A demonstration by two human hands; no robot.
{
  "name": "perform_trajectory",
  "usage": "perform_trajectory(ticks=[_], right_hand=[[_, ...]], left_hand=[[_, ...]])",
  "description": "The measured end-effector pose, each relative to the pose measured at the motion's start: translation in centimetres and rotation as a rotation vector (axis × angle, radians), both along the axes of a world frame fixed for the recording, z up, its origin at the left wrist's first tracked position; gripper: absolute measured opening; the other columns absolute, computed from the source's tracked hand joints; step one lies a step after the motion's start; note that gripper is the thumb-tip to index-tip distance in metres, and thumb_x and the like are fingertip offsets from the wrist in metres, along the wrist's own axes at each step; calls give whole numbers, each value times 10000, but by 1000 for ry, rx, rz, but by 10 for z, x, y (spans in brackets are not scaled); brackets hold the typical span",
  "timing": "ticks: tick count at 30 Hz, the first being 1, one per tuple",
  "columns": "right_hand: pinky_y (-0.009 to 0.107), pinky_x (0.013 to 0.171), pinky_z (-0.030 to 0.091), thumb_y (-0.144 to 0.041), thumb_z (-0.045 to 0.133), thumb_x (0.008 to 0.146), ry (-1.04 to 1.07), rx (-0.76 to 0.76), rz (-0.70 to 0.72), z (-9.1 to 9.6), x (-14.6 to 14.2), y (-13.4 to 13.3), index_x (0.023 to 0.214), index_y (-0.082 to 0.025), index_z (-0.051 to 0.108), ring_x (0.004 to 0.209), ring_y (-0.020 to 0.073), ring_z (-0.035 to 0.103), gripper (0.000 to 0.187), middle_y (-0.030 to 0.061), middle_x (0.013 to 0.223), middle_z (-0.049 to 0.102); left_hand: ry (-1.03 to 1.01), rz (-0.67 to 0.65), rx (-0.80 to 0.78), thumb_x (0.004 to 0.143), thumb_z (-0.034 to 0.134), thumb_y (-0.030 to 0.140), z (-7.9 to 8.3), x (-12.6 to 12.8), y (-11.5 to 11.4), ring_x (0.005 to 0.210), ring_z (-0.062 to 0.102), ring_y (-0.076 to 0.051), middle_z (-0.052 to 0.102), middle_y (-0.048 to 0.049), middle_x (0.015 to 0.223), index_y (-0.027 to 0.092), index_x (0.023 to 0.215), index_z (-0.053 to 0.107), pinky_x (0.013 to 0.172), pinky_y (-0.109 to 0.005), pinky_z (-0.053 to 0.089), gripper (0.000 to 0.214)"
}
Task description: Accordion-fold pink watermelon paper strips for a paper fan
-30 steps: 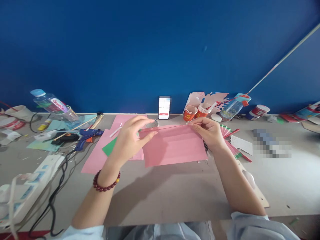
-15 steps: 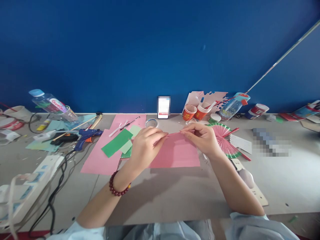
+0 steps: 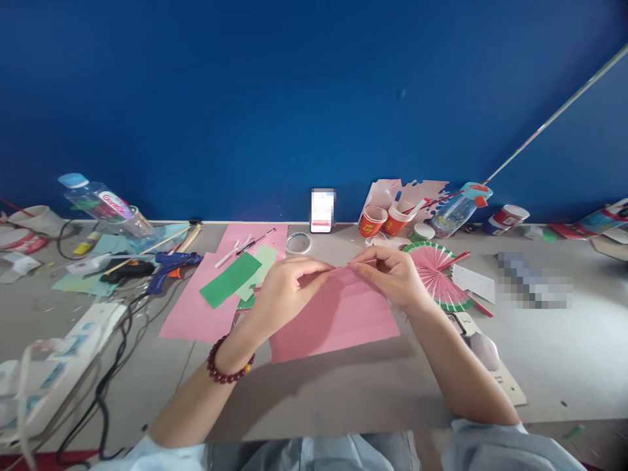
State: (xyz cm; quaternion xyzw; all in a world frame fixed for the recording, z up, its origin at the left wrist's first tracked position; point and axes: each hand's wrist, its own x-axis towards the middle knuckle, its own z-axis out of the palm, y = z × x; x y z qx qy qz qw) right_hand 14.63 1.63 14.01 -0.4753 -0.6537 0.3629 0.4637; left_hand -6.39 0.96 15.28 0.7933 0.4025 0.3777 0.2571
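A sheet of pink paper (image 3: pixel 338 314) lies in front of me, its far edge lifted and gathered in a narrow fold between my hands. My left hand (image 3: pixel 294 281) pinches that edge near the middle, thumb against fingers. Close beside it, my right hand (image 3: pixel 387 275) pinches the same edge farther right. Left of my left hand, a green paper strip (image 3: pixel 230 280) and paler green pieces rest on another pink sheet (image 3: pixel 191 307). A pink and green paper fan (image 3: pixel 439 278) lies just beyond my right hand.
A phone (image 3: pixel 322 210) stands against the blue wall, with a tape roll (image 3: pixel 298 243) before it. Paper cups (image 3: pixel 373 221) stand at the back right. A glue gun (image 3: pixel 171 265), a plastic bottle (image 3: pixel 105 203) and a power strip (image 3: pixel 69 360) occupy the left.
The pink sheet has come nearer to me and turned slightly, its near left corner now lower. My hands have drawn a little closer together, still pinching the edge.
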Motion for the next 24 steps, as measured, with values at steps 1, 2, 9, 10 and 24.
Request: perform_trajectory(ticks=[1,2,9,10,24], right_hand=[[254,532,440,-410,693,750,-2,-2,4,1,-1,-1,770,-187,717,634,153,599,226,41,722,689],[255,526,436,-413,692,751,-3,-6,5,1,-2,-2,769,-185,718,630,154,598,230,42,717,688],[250,511,416,-421,688,751,10,-78,11,2,-4,-3,761,-185,718,604,143,588,238,30,697,684],[246,506,412,-420,683,755,12,-84,15,2,-4,-2,763,-184,713,598,138,583,238,28,696,680],[246,500,431,-453,690,738,-74,-188,126,1,-7,-2,797,-193,756,634,148,601,274,61,790,711]], left_hand=[[1,-6,-4,897,549,298,1,0,0,812,648,-169,723,-19,889,230,893,714,706,-277,503,179],[1,-8,-11,899,545,291,1,0,0,789,643,-164,720,-16,861,225,857,711,688,-271,495,183],[-12,-4,-67,889,556,272,2,-1,3,758,633,-158,708,-13,823,210,797,690,685,-275,486,174],[-13,-2,-63,887,558,260,1,0,2,759,630,-158,707,-13,821,208,796,689,685,-274,484,167],[60,-15,90,857,574,135,-6,5,0,687,572,-134,661,2,727,193,785,674,640,-258,427,136]])
